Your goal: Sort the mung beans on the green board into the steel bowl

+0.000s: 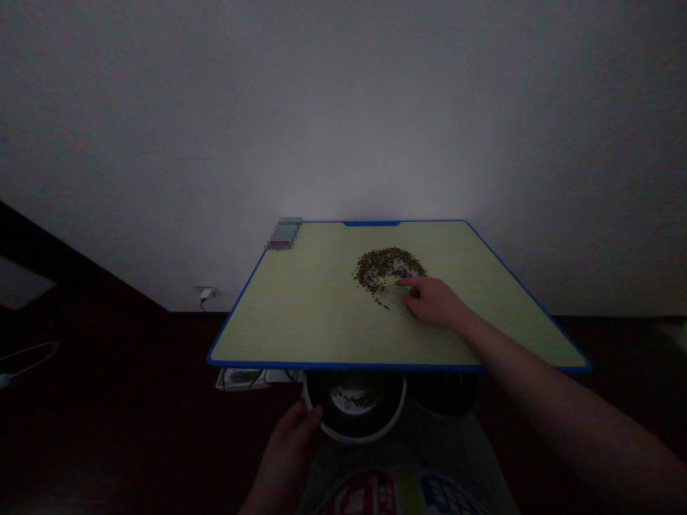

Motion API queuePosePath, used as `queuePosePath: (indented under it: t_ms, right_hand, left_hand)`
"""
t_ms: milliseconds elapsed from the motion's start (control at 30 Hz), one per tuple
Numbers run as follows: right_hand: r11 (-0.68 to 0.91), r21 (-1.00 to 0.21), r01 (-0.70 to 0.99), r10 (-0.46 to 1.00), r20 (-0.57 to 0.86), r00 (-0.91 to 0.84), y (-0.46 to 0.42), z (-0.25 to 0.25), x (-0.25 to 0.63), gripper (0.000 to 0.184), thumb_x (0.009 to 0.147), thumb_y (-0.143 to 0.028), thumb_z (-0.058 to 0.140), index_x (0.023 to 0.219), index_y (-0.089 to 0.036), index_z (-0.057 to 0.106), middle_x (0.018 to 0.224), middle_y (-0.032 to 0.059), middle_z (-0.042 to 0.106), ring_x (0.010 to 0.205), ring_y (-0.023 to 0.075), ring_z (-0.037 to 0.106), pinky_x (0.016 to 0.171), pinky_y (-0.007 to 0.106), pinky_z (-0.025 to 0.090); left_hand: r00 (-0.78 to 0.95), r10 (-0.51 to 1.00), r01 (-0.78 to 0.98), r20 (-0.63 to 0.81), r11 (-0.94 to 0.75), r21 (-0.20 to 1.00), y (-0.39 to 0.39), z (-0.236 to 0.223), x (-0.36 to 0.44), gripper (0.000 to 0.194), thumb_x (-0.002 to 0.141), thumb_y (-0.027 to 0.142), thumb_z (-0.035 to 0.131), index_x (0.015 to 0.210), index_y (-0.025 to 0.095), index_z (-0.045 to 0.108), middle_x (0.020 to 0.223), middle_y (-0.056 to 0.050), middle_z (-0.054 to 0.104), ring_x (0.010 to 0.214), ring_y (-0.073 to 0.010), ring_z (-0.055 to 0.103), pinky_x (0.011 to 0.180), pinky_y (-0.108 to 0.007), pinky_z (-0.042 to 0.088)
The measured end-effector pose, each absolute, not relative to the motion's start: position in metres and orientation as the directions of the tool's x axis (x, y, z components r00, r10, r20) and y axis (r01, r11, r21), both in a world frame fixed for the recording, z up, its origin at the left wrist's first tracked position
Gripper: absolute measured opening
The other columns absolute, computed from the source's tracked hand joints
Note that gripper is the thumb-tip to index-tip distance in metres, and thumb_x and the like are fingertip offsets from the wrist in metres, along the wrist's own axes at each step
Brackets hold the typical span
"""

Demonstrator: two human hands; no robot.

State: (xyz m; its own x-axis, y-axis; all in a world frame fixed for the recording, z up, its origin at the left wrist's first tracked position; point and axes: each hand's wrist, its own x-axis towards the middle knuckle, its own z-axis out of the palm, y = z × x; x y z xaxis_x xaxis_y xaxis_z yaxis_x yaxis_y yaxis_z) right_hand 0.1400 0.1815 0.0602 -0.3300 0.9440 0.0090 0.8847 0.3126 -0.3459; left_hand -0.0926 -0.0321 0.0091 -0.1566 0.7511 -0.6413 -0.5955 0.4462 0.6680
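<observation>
Small brown grains (378, 265) lie in a loose, roughly ring-shaped pile on the pale folding table (300, 315) with a blue edge. My right hand (432, 300) is at the near right side of the pile, its index finger stretched out to the grains and its thumb apart; the other fingers are partly hidden. Faint pale curved streaks show beside this hand. Below the table's front edge, my left hand (294, 433) grips the left rim of a metal bowl (370, 435). Some grains lie at the bottom of that bowl.
A blurred-out flat object (284, 234) lies at the table's far left corner. Under the table are a dark round container (448, 393) and a white item with cables (241, 379). A charger (207, 294) is plugged into the wall (343, 107) behind.
</observation>
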Motion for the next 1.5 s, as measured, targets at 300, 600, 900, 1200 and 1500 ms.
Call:
queuePosePath:
  t_ms: [300, 600, 900, 1200, 1500]
  right_hand:
    - [0.344, -0.312, 0.886, 0.935, 0.026, -0.354, 0.185, 0.061, 0.134, 0.043, 0.081, -0.027, 0.048, 0.121, -0.019, 0.062, 0.077, 0.0047, 0.069, 0.075, 0.0180, 0.061, 0.069, 0.028, 0.043]
    - [0.385, -0.332, 0.861, 0.916, 0.019, -0.401, 0.189, 0.059, 0.133, 0.042, 0.080, -0.026, 0.049, 0.119, -0.021, 0.063, 0.076, 0.0038, 0.068, 0.070, 0.0165, 0.060, 0.065, 0.026, 0.041]
    - [0.413, -0.336, 0.847, 0.900, 0.006, -0.436, 0.187, 0.061, 0.126, 0.040, 0.080, -0.027, 0.050, 0.117, -0.022, 0.064, 0.078, 0.0035, 0.069, 0.069, 0.0155, 0.059, 0.064, 0.026, 0.039]
    - [0.453, -0.339, 0.825, 0.875, -0.008, -0.484, 0.183, 0.064, 0.112, 0.042, 0.081, -0.028, 0.049, 0.121, -0.023, 0.062, 0.082, 0.0040, 0.070, 0.072, 0.0163, 0.060, 0.066, 0.026, 0.040]
    - [0.510, -0.347, 0.787, 0.836, -0.013, -0.548, 0.166, 0.068, 0.109, 0.044, 0.080, -0.024, 0.048, 0.121, -0.022, 0.062, 0.081, 0.0042, 0.070, 0.072, 0.0159, 0.060, 0.068, 0.026, 0.040]
  left_hand:
    - [-0.164, 0.739, -0.628, -0.654, 0.432, 0.647, -0.032, 0.007, -0.091, 0.023, 0.058, 0.025, 0.078, 0.076, 0.016, 0.069, 0.075, -0.009, 0.077, 0.081, -0.0289, 0.071, 0.072, -0.036, 0.054]
    - [-0.141, 0.747, -0.667, -0.650, 0.413, 0.620, -0.033, 0.004, -0.092, 0.023, 0.062, 0.023, 0.077, 0.082, 0.016, 0.069, 0.078, -0.009, 0.077, 0.083, -0.0283, 0.071, 0.074, -0.036, 0.054]
    - [-0.112, 0.773, -0.620, -0.624, 0.436, 0.652, -0.032, -0.004, -0.098, 0.021, 0.066, 0.026, 0.075, 0.083, 0.017, 0.069, 0.080, -0.007, 0.077, 0.082, -0.0253, 0.071, 0.071, -0.032, 0.054]
    - [-0.130, 0.788, -0.641, -0.601, 0.396, 0.658, -0.029, -0.003, -0.103, 0.025, 0.065, 0.024, 0.075, 0.089, 0.017, 0.069, 0.081, -0.006, 0.077, 0.079, -0.0241, 0.072, 0.067, -0.030, 0.054]
    - [-0.133, 0.793, -0.636, -0.594, 0.392, 0.665, -0.027, -0.001, -0.101, 0.025, 0.065, 0.024, 0.075, 0.088, 0.015, 0.069, 0.080, -0.006, 0.077, 0.079, -0.0238, 0.072, 0.067, -0.029, 0.054]
